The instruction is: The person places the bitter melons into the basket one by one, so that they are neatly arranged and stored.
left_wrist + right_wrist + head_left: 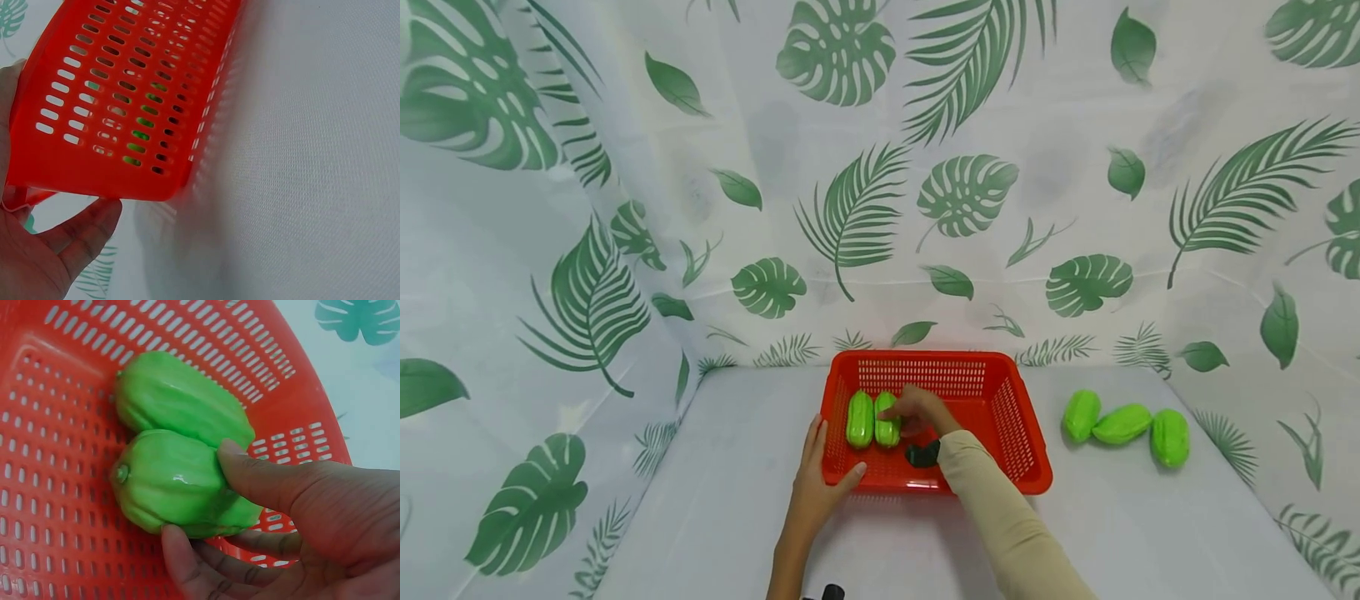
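Note:
Two ribbed green papayas lie side by side at the left of a red plastic basket (887,477). My right hand (917,410) reaches inside and holds the right-hand papaya (175,481); thumb and fingers lie on opposite sides of it. The other papaya (181,394) rests against it, next to the basket's slotted wall. At the basket's front left corner, my left hand (817,487) grips the rim, with the thumb on the front edge and fingers along the left side. In the left wrist view, that hand (37,256) is partly cut off by the frame.
Three more green papayas lie on the white table (715,500) right of the basket: a left one (1082,416), a middle one (1122,424) and a right one (1170,437). A leaf-patterned curtain (865,317) stands behind and at both sides.

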`<state>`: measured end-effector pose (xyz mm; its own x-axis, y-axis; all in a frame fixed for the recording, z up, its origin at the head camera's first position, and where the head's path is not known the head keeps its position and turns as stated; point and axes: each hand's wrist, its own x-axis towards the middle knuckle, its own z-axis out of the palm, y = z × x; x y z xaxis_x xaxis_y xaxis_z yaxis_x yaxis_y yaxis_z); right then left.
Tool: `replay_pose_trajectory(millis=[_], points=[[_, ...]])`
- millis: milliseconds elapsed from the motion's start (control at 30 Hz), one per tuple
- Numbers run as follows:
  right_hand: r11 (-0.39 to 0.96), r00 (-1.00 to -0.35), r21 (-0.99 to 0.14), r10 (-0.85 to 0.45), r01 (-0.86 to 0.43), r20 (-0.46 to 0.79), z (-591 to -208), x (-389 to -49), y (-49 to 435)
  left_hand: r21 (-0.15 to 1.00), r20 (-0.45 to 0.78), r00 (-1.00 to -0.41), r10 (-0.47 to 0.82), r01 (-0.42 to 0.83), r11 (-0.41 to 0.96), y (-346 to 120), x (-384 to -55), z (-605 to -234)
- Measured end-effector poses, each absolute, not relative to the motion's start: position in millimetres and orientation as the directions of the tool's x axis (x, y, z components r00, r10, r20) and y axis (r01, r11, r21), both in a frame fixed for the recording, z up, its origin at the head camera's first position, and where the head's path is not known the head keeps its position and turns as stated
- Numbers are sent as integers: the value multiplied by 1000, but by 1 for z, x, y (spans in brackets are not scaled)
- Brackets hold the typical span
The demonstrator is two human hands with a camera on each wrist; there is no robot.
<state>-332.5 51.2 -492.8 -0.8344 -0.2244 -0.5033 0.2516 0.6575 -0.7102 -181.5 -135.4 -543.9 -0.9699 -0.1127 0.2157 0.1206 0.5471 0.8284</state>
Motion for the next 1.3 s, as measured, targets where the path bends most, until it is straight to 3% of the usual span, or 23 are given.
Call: replay_pose_trajectory(millis=[133, 600, 1300], points=[[669, -846, -710, -231, 220, -480, -494, -332, 51, 828, 204, -972, -116, 108, 550, -135, -180, -542], [584, -821, -740, -208, 333, -533, -493, -333, 52, 837, 201, -973, -114, 110, 536, -135, -181, -539], [537, -821, -768, -221, 348, -527, -501, -335, 52, 834, 199, -973, -118, 105, 542, -134, -182, -544]])
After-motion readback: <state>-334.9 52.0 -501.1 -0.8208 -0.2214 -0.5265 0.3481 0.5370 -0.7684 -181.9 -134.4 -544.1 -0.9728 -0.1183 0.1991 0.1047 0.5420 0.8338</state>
